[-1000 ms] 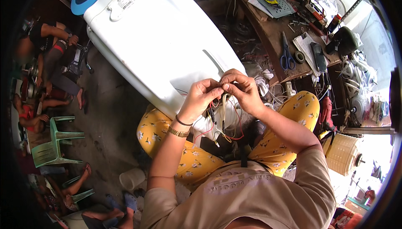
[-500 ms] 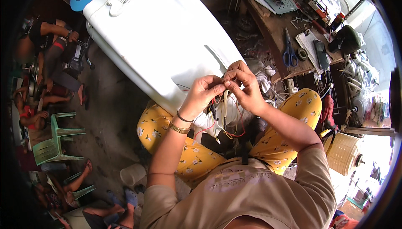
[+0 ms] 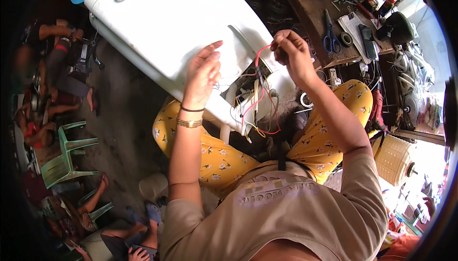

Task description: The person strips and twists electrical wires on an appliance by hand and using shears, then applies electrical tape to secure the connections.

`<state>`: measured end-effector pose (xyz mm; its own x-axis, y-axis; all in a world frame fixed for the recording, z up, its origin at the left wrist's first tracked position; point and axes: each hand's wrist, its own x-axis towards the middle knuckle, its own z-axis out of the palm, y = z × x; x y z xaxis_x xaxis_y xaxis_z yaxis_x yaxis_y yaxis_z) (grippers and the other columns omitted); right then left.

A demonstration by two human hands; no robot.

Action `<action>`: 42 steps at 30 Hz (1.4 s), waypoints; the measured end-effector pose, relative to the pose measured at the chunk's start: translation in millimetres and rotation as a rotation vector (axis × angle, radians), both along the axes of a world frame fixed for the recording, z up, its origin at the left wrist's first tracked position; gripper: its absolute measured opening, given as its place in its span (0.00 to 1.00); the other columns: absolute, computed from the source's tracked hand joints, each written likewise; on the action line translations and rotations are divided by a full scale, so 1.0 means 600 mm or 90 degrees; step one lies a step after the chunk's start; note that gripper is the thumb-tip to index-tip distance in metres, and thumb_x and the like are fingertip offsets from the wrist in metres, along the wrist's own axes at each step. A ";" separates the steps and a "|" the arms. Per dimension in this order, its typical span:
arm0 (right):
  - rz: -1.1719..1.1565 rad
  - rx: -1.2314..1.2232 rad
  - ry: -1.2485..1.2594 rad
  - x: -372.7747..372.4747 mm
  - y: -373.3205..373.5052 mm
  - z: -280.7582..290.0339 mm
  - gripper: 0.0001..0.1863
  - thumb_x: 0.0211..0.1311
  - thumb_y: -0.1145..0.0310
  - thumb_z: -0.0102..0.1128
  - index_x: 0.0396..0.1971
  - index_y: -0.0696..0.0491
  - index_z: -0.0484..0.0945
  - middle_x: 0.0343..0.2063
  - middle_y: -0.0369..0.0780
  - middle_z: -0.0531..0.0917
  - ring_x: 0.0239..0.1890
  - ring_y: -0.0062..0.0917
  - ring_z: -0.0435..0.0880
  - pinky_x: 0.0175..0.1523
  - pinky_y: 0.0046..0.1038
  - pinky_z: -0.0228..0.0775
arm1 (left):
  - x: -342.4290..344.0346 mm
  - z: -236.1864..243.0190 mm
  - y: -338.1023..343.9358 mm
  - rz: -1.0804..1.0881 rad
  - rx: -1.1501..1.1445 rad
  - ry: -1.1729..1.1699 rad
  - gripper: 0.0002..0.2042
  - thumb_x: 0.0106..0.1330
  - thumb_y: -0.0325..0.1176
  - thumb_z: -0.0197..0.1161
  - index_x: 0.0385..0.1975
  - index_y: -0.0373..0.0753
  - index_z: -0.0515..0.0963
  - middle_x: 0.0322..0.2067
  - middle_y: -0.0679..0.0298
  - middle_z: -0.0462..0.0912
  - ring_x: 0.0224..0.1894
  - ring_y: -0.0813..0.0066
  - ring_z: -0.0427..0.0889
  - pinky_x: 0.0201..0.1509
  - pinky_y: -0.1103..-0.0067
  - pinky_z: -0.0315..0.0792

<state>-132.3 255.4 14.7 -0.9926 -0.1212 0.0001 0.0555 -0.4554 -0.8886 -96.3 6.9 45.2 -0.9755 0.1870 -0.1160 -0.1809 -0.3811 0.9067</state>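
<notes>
A large white plastic washing machine tub body [image 3: 176, 27] with a blue rim lies tilted in front of me. Loose wires [image 3: 248, 113] in red, yellow and white spill from the opening at its near end. My right hand [image 3: 295, 56] pinches the end of a red wire [image 3: 256, 58], pulled up from that bundle. Black tape or sleeving wraps part of the wire bundle [image 3: 259, 73]. My left hand [image 3: 204, 75] is raised over the white panel, index finger stretched and the others loosely bent, with nothing visible in it.
On the right, a wooden bench [image 3: 310, 17] bears blue scissors [image 3: 330, 39], a tape roll [image 3: 346, 38] and a clipboard [image 3: 353, 29]. A red power tool [image 3: 377, 108] hangs below. Green plastic chairs [image 3: 67, 153] and seated people are at the left; a pale bucket [image 3: 153, 185] stands on the floor.
My hands, together at the wires before, have parted: the left moved left and up, the right moved right and up, drawing the red wire upward. The view has shifted slightly.
</notes>
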 end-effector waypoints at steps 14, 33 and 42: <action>0.092 -0.039 -0.059 0.056 -0.040 0.024 0.06 0.69 0.67 0.57 0.35 0.54 0.77 0.22 0.27 0.72 0.23 0.10 0.65 0.29 0.17 0.58 | 0.018 -0.018 0.076 -0.056 -0.296 0.219 0.05 0.68 0.28 0.61 0.39 0.34 0.78 0.27 0.69 0.80 0.25 0.92 0.70 0.25 0.90 0.64; 0.057 0.126 0.034 0.055 -0.027 -0.005 0.05 0.67 0.73 0.60 0.35 0.59 0.78 0.30 0.32 0.81 0.34 0.12 0.76 0.40 0.18 0.70 | 0.025 -0.021 0.101 0.046 -0.560 0.299 0.02 0.60 0.23 0.66 0.30 0.33 0.79 0.26 0.71 0.81 0.23 0.89 0.65 0.27 0.86 0.63; -0.053 0.251 0.165 0.025 0.029 0.033 0.14 0.66 0.67 0.61 0.48 0.56 0.76 0.36 0.35 0.80 0.39 0.15 0.76 0.38 0.21 0.71 | 0.021 -0.032 0.067 0.071 -0.393 0.262 0.02 0.63 0.24 0.63 0.33 0.33 0.79 0.27 0.73 0.79 0.25 0.89 0.66 0.31 0.86 0.65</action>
